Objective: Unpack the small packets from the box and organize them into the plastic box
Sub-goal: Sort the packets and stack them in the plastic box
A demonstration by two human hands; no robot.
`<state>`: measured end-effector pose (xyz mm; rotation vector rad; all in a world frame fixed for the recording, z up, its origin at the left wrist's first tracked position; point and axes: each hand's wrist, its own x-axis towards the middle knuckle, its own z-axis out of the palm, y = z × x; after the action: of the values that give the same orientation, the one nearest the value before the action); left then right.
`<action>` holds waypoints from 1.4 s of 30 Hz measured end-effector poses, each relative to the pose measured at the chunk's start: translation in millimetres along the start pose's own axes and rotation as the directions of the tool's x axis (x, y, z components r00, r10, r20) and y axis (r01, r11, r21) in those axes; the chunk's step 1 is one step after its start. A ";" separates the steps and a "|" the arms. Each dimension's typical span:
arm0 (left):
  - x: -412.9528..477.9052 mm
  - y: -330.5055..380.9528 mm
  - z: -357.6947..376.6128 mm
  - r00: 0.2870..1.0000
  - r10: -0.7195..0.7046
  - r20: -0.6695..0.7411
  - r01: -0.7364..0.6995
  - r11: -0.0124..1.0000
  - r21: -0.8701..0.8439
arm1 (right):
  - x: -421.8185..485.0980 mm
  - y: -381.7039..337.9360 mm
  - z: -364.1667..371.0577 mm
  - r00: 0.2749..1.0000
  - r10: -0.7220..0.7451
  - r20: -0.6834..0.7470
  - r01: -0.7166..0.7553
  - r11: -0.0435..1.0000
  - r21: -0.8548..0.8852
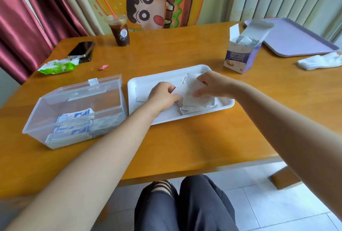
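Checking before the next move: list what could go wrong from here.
The left hand and right hand hold loose packets on the white tray; some could slip out on the way to the plastic box.
The plastic box already holds stacked packets; a dropped bunch might jumble them.
The cardboard box has packets inside and might be overlooked.

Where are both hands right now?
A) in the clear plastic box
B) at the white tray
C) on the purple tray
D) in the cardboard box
B: the left hand and the right hand are both on the pile of packets lying in the white tray.
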<state>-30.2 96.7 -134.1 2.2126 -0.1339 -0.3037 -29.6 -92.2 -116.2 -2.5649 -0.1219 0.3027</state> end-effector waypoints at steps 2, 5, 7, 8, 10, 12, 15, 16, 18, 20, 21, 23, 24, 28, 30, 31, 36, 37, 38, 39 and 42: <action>-0.4 -3.5 -1.8 0.999 -0.023 -0.033 0.021 0.998 -0.060 | -1.2 1.8 -0.3 0.997 -0.001 -0.078 0.006 0.998 0.061; -1.2 -11.0 -2.1 0.995 -0.080 -0.062 0.074 0.993 -0.092 | -3.5 5.0 -0.3 0.983 0.053 -0.173 -0.026 0.987 0.158; -3.0 -11.6 -3.4 0.992 -0.105 -0.067 0.100 0.992 -0.071 | -5.3 5.3 0.6 0.984 0.073 -0.164 -0.039 0.979 0.201; -3.6 -11.0 -3.7 0.992 -0.107 -0.072 0.104 0.994 -0.040 | -5.9 5.6 0.9 0.983 0.081 -0.164 -0.043 0.974 0.222; -6.0 -10.5 -3.8 0.991 -0.093 -0.101 0.107 0.984 0.142 | -5.7 7.0 3.0 0.977 0.107 -0.183 -0.054 0.961 0.272; -8.6 -7.8 -2.8 0.982 0.012 -0.189 0.048 0.950 0.308 | -3.6 10.2 5.8 0.971 0.123 -0.207 -0.045 0.937 0.347; -6.7 0.7 3.6 0.961 0.132 -0.243 -0.115 0.990 0.083 | -3.8 9.6 7.3 0.965 0.128 -0.227 0.014 0.846 0.534; -7.1 5.2 7.1 0.981 0.091 -0.169 -0.111 0.988 -0.112 | -4.4 8.1 9.1 0.969 0.125 -0.213 0.028 0.802 0.596; -8.5 16.2 17.4 0.998 0.033 0.055 -0.004 0.885 -0.466 | -7.1 -0.1 14.0 0.984 0.078 -0.163 0.054 0.733 0.678; -5.2 23.0 28.7 0.991 0.017 0.134 0.075 0.756 -0.650 | -7.4 -6.5 20.4 0.994 0.036 -0.106 0.048 0.720 0.693; -2.6 24.6 33.2 0.992 -0.008 0.127 0.097 0.692 -0.716 | -7.7 -8.4 23.4 0.997 0.023 -0.079 0.039 0.714 0.699; 6.9 25.4 39.5 0.989 -0.096 0.116 0.150 0.537 -0.830 | -7.4 -10.9 26.5 0.999 0.000 -0.040 0.029 0.685 0.728; 11.3 26.2 41.0 0.982 -0.142 0.121 0.174 0.460 -0.871 | -6.2 -11.9 27.4 1.000 -0.009 -0.023 0.023 0.676 0.737; 19.4 32.6 43.4 0.967 -0.217 0.131 0.214 0.427 -0.878 | -4.9 -24.5 26.9 0.997 -0.068 0.043 0.030 0.812 0.583; 18.8 33.2 40.6 0.980 -0.180 0.080 0.155 0.450 -0.880 | 0.0 -25.5 23.8 0.997 -0.058 -0.055 0.077 0.889 0.451; 19.5 31.7 37.4 0.985 -0.168 0.027 0.107 0.488 -0.866 | 2.4 -22.7 21.5 0.987 -0.058 -0.149 0.114 0.908 0.403; 15.5 19.9 12.7 0.978 -0.210 0.002 0.162 0.748 -0.644 | 10.1 -1.2 20.6 0.767 -0.319 -0.558 0.346 0.936 -0.059; 11.6 20.1 10.5 0.981 -0.185 0.064 0.186 0.772 -0.608 | 10.2 -1.3 24.7 0.749 -0.376 -0.545 0.378 0.919 -0.115; 8.8 19.1 10.2 0.985 -0.149 0.085 0.171 0.804 -0.569 | 10.1 -1.3 28.8 0.744 -0.425 -0.516 0.408 0.900 -0.152; 8.5 17.0 11.1 0.991 -0.113 0.073 0.134 0.829 -0.543 | 9.6 -0.9 31.9 0.753 -0.448 -0.482 0.427 0.890 -0.160; 10.0 6.5 8.1 0.998 -0.067 -0.021 0.047 0.851 -0.523 | 5.8 2.1 28.9 0.857 -0.358 -0.370 0.404 0.913 0.052</action>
<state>-22.6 84.5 -135.5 1.6771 0.0363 -0.2899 -30.9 -78.2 -142.2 -2.3535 -0.4553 -0.2957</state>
